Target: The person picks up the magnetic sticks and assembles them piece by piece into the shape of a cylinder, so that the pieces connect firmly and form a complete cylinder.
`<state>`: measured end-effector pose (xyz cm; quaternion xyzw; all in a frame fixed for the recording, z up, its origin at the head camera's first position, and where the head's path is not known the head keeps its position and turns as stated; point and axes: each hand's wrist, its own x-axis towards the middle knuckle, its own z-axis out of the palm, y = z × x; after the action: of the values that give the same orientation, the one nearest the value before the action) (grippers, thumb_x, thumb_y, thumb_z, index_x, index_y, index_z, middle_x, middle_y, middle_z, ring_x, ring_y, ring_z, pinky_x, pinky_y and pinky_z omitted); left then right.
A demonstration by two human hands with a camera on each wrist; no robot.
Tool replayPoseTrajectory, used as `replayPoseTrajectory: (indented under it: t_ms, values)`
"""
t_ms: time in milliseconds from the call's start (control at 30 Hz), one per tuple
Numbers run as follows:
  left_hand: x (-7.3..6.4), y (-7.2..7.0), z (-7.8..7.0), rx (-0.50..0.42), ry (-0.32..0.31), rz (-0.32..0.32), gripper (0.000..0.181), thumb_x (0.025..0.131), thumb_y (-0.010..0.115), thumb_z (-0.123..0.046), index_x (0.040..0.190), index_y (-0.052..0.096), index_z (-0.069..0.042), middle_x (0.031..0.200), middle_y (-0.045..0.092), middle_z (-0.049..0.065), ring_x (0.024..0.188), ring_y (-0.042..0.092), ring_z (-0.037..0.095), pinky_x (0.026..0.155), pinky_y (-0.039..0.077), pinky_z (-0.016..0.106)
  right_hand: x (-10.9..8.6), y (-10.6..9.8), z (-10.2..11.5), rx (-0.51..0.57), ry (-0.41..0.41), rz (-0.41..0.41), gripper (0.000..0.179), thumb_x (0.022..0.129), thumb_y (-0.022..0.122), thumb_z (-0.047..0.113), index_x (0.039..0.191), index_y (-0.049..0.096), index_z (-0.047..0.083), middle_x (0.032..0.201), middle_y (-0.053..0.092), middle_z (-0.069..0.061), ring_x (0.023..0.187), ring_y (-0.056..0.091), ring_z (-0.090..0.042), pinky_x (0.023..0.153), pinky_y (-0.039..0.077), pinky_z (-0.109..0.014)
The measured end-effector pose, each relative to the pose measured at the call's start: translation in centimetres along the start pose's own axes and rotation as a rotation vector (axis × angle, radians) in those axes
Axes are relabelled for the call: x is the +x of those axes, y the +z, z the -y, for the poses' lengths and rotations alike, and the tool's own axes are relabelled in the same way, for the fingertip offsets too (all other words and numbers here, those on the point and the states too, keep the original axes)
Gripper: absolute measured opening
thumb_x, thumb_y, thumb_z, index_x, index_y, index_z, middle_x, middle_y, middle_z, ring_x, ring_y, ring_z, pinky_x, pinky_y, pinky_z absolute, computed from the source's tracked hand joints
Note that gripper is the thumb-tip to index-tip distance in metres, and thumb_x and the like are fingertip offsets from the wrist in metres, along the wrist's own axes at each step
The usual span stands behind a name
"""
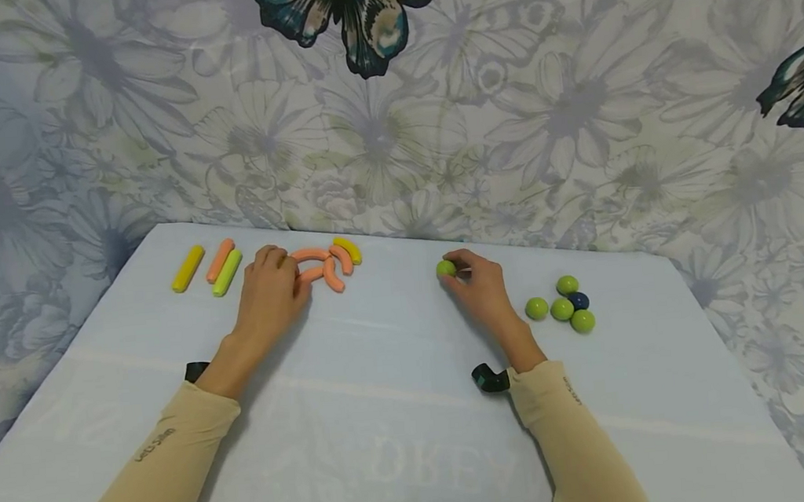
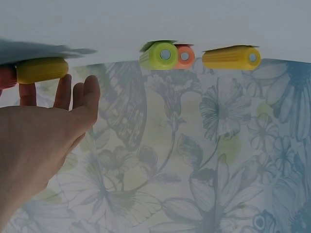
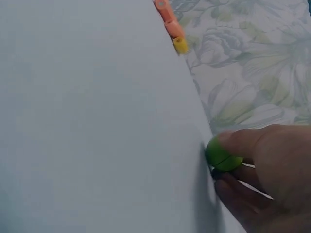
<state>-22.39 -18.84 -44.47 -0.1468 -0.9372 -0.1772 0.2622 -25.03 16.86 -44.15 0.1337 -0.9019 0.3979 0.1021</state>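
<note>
In the head view my left hand (image 1: 270,285) bends over the left end of a ring of curved orange pieces (image 1: 312,254). A yellow piece (image 2: 43,70) shows at its fingertips in the left wrist view, with a red-orange piece (image 2: 7,76) beside it; from above, the hand covers the yellow one. Another curved yellow piece (image 1: 347,250) lies against the orange pieces' far right side. My right hand (image 1: 479,284) pinches a green ball (image 1: 446,268) between thumb and fingers, low over the white table. The right wrist view shows this green ball (image 3: 223,154) close up.
Left of my left hand lie straight sticks: a yellow one (image 1: 188,269), an orange one (image 1: 221,260) and a lime one (image 1: 227,272). Several green balls (image 1: 562,309) and one dark blue ball (image 1: 579,300) cluster at right. A patterned wall (image 1: 393,141) rises behind the white table (image 1: 389,441).
</note>
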Motion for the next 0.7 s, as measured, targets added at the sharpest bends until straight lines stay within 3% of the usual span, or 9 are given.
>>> replayPoseTrajectory:
  t_ms: [300, 500, 700]
  values:
    - [0.4, -0.5, 0.0, -0.061, 0.004, -0.070, 0.016, 0.088, 0.072, -0.001, 0.080, 0.058, 0.004, 0.096, 0.064, 0.026, 0.115, 0.056, 0.048, 0.088, 0.049, 0.064, -0.3, 1.0, -1.4, 0.131, 0.012, -0.075, 0.033, 0.096, 0.079, 0.016, 0.127, 0.071, 0.009, 0.116, 0.074, -0.012, 0.110, 0.071, -0.026, 0.101, 0.057, -0.038]
    - [1.0, -0.3, -0.7, -0.091, 0.055, -0.145, 0.017, 0.088, 0.076, -0.005, 0.083, 0.063, 0.006, 0.088, 0.066, 0.025, 0.111, 0.058, 0.049, 0.089, 0.049, 0.062, -0.6, 1.1, -1.8, 0.161, 0.019, -0.099, 0.032, 0.095, 0.081, 0.015, 0.125, 0.072, 0.009, 0.114, 0.075, -0.011, 0.106, 0.072, -0.026, 0.098, 0.057, -0.039]
    - [2.5, -0.2, -3.1, -0.100, 0.107, -0.106, 0.025, 0.090, 0.080, -0.011, 0.078, 0.064, 0.005, 0.088, 0.067, 0.022, 0.107, 0.058, 0.046, 0.083, 0.051, 0.060, -0.6, 1.2, -1.9, 0.161, 0.020, -0.102, 0.032, 0.095, 0.080, 0.014, 0.125, 0.072, 0.009, 0.114, 0.075, -0.011, 0.106, 0.072, -0.026, 0.097, 0.057, -0.038]
